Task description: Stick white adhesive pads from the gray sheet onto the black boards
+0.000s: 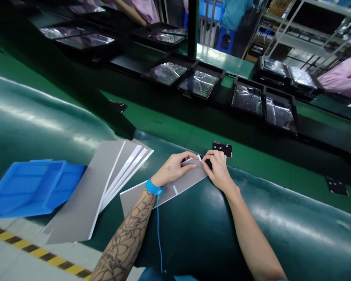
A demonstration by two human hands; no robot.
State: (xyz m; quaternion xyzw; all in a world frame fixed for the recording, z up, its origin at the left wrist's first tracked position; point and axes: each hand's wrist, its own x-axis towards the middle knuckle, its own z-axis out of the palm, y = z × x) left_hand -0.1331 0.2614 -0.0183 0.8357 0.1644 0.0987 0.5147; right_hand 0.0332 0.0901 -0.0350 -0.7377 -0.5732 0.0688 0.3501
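My left hand point(174, 168) curls over a grey sheet point(175, 187) lying on a green padded bench edge point(193, 234), and its fingers press near a thin white strip point(190, 159). My right hand point(218, 169) pinches the strip's far end between thumb and fingertips. Just past that hand lies a small black card point(222, 149) with pale square patches. A blue wrist strap point(154, 187) circles my left wrist, and its thin cord hangs down. To the left are a stack of grey sheets with white strips point(96, 191) and a blue plastic tray point(32, 189).
A green conveyor belt point(245, 132) carries black trays point(199, 84) holding plastic-wrapped panels. A similar black card point(337, 186) lies at the right. Pink sleeves of co-workers point(343, 76) show beyond, with a metal rack point(307, 35). Yellow-and-black floor tape point(38, 251) runs at lower left.
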